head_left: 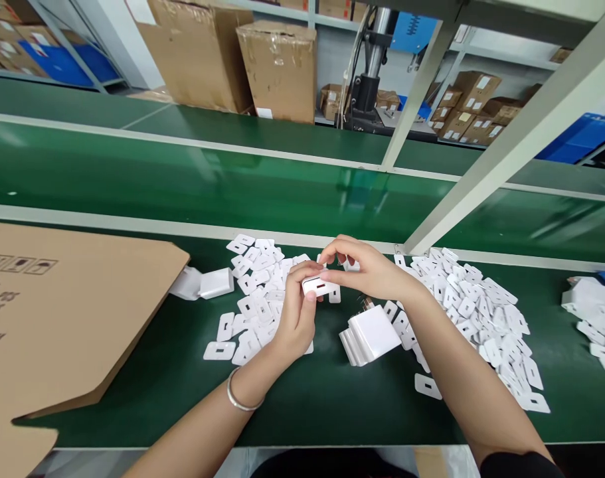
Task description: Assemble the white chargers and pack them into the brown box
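Note:
My left hand grips a small white charger body with a slot on its face, holding it above the green mat. My right hand meets it from the right, fingertips pinched on the charger's top edge. A silver bangle circles my left wrist. Below my hands lies a small stack of white charger blocks. Flat white plastic covers lie in one pile to the left and a larger pile to the right.
A flattened cardboard sheet covers the left of the mat, with two white chargers beside it. A green conveyor belt runs behind. A slanted metal post rises at right. Cardboard boxes stand beyond. More white parts lie far right.

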### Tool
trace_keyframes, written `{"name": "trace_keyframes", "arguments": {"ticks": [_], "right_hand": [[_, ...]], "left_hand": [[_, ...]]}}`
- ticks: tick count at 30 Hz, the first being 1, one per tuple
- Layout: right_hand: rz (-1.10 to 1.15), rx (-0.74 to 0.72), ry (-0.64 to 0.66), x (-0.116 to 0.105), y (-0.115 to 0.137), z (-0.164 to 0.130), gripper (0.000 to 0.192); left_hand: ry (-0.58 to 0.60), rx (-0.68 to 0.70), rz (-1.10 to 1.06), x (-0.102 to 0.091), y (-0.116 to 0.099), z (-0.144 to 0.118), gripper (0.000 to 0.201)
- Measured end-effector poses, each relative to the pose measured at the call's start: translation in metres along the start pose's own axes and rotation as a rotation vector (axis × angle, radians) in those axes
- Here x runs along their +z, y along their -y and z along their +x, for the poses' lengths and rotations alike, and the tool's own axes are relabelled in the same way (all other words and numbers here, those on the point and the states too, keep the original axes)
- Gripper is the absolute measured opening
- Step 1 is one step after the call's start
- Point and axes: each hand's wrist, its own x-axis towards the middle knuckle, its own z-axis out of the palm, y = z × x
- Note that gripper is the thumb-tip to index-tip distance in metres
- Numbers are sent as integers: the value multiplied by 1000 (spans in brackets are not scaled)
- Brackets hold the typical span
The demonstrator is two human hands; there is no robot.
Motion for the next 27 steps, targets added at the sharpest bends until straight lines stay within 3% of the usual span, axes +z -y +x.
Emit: {"name": "trace_keyframes", "arguments": {"ticks": [4,8,11,16,22,27], "right_hand": [[163,142,106,1,-3,0,37],[260,164,121,4,-1,2,38],[158,143,53,5,4,1,34],[-52,165,-30,5,14,-3,40],[-32,243,-63,12,24,-6,34],[-159,271,-86,16,37,-5,27]], "left_hand": [[-61,149,106,0,-1,0,28],[-58,119,201,-3,0,1,36],[-5,48,251,-7,1,3,47],[98,-43,169,-13,2,9,49],[43,-20,134,-13,-4,10,43],[27,-13,152,-11,-5,8,43]]}}
